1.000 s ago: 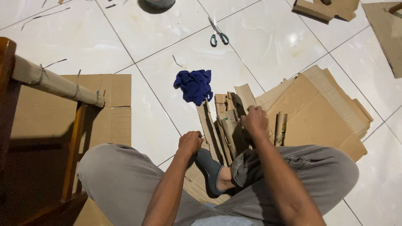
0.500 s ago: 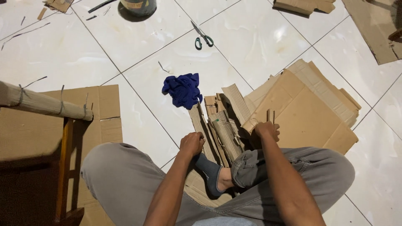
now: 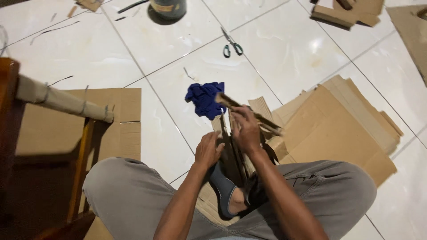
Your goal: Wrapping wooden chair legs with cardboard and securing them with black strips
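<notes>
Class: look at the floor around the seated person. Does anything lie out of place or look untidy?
Yes. A crumpled blue cloth lies dumped on the white tiled floor, green-handled scissors lie open, and thin cardboard slivers are scattered about.

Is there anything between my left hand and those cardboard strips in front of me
Nothing visible does. The left hand rests right at the upright cardboard strips, while the right hand already holds a strip lifted above them.

Both forearms reach forward between the raised, bent knees. The left hand point(image 3: 208, 150) is curled, knuckles up, fingers closed in a grip. The right hand point(image 3: 244, 129) sits just beyond it, fingers clasped, wrist bent.
</notes>
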